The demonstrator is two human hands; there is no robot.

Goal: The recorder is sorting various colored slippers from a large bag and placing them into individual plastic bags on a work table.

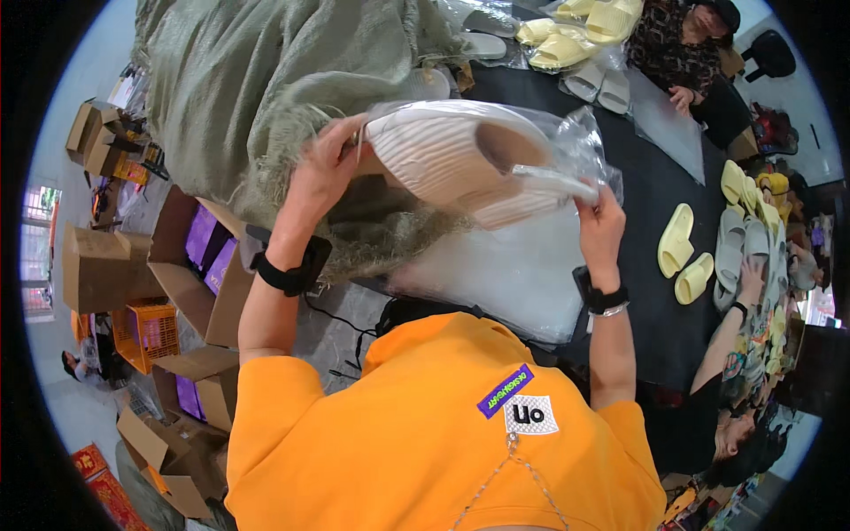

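A pair of pale cream slide slippers (434, 164) hangs tilted above the table inside a clear plastic bag (591, 142). My left hand (329, 168) pinches the bagged pair at its left end. On the other side, my right hand (604, 223) is closed on the bag near its right end, beside one slipper's edge. Under the slippers lies a flat stack of clear plastic bags (505, 279) at the table's near edge. The fingertips of both hands are partly hidden by the plastic and the slippers.
A large grey-green woven sack (283, 97) rises at the left. Yellow slippers (676, 241) lie on the dark table (642, 327), near a co-worker's arm (722, 341) and piled footwear. Another person (682, 53) sits at the far right. Cardboard boxes (190, 265) stand at the left.
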